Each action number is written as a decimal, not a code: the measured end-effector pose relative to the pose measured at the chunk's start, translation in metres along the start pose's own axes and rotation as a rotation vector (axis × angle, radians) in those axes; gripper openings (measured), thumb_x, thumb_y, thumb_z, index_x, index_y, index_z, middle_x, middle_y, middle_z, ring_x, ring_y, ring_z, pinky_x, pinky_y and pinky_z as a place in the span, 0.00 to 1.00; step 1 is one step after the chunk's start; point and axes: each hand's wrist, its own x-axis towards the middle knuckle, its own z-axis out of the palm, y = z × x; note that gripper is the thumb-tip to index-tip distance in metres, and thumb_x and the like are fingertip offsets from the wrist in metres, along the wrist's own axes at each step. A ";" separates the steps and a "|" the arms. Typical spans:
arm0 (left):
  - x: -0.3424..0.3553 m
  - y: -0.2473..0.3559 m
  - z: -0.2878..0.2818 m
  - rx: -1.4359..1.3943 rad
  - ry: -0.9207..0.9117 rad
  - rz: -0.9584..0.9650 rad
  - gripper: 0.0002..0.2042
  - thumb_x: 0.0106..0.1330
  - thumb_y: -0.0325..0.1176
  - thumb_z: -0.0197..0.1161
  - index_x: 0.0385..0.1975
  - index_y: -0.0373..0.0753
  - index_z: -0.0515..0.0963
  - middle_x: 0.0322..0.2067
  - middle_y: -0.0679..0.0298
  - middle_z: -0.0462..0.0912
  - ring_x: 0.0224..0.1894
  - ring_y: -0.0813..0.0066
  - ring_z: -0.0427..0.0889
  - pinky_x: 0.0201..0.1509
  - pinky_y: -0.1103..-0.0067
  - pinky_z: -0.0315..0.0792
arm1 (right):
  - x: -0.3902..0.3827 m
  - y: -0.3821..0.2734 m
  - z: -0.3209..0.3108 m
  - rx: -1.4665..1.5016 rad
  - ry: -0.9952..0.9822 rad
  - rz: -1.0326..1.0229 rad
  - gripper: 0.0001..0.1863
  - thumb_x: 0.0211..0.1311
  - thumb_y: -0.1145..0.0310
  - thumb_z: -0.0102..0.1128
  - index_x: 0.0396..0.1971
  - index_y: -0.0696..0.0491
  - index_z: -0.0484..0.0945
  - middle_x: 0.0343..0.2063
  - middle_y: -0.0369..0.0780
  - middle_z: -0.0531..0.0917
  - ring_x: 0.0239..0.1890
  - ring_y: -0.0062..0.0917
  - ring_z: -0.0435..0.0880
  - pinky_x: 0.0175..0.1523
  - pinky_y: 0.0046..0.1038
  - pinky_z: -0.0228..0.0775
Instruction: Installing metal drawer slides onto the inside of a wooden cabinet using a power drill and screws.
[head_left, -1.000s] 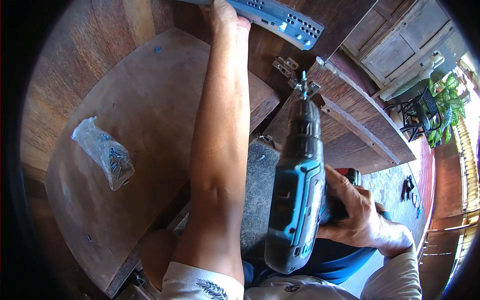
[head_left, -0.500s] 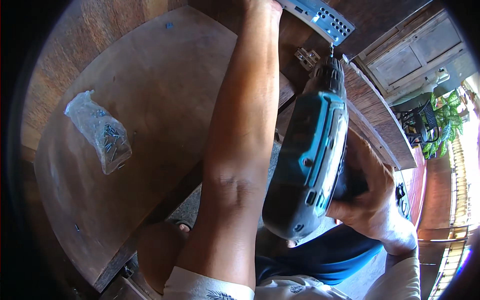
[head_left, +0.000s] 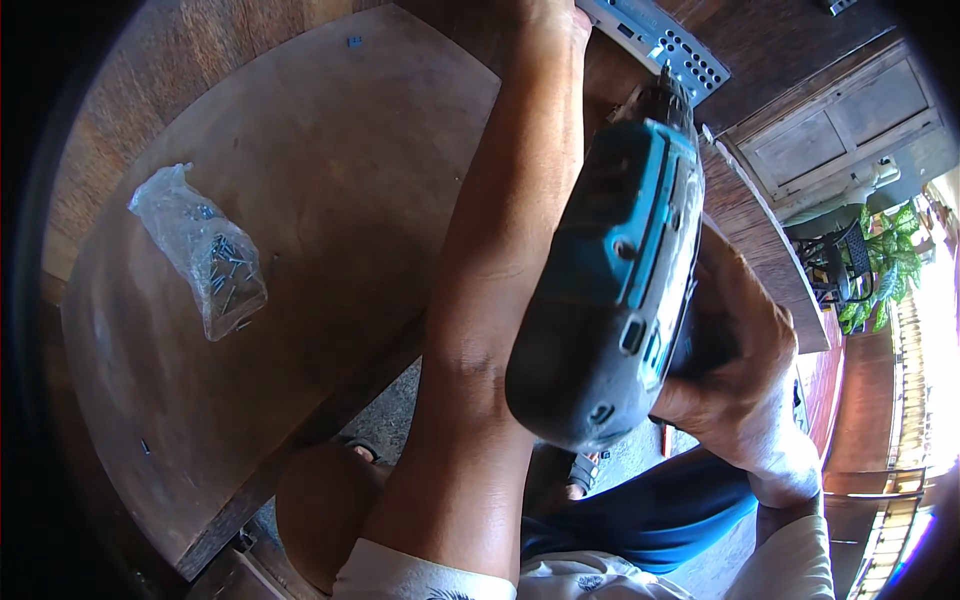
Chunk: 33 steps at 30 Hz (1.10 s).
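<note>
My right hand (head_left: 745, 350) is wrapped round the handle of a teal and black cordless drill (head_left: 610, 270). The drill points up and away, its dark chuck (head_left: 665, 105) close to the near end of a silver metal plate with rows of round holes (head_left: 690, 62). Whether the bit touches the plate cannot be made out. My left forearm reaches past the drill to the top edge. There my left hand (head_left: 548, 12) is mostly cut off, next to the plate, its fingers hidden.
A curved brown wooden board (head_left: 330, 200) fills the left side. On it lie a clear plastic bag of screws (head_left: 215, 255), a small blue-grey piece (head_left: 355, 41) and a loose screw (head_left: 145, 446). At right are a wooden edge (head_left: 750, 200), panelled door (head_left: 840, 130), chair (head_left: 838, 262) and plant (head_left: 890, 265).
The drill has moved up toward the metal plate; its bit, visible before, is now largely hidden. The view has shifted slightly, and my left arm appears a little further right.
</note>
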 end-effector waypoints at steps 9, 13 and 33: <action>-0.015 0.004 0.002 0.024 -0.019 -0.017 0.22 0.70 0.28 0.57 0.64 0.46 0.69 0.56 0.57 0.77 0.52 0.60 0.81 0.58 0.64 0.79 | -0.014 0.006 0.000 -0.125 -0.117 -0.230 0.49 0.52 0.66 0.81 0.70 0.65 0.62 0.48 0.56 0.86 0.35 0.39 0.91 0.39 0.32 0.85; -0.023 0.010 -0.001 0.054 -0.041 -0.032 0.21 0.69 0.28 0.58 0.63 0.47 0.71 0.54 0.58 0.78 0.50 0.62 0.81 0.57 0.65 0.80 | -0.017 0.006 0.000 -0.143 -0.192 -0.213 0.49 0.53 0.65 0.80 0.71 0.65 0.61 0.50 0.58 0.85 0.37 0.43 0.92 0.41 0.34 0.87; -0.040 0.027 0.023 0.008 0.075 -0.052 0.20 0.68 0.28 0.59 0.60 0.48 0.73 0.52 0.61 0.79 0.48 0.64 0.82 0.56 0.66 0.80 | 0.007 0.004 -0.016 -0.077 -0.012 -0.210 0.50 0.52 0.61 0.82 0.70 0.65 0.62 0.46 0.56 0.86 0.40 0.41 0.90 0.45 0.36 0.84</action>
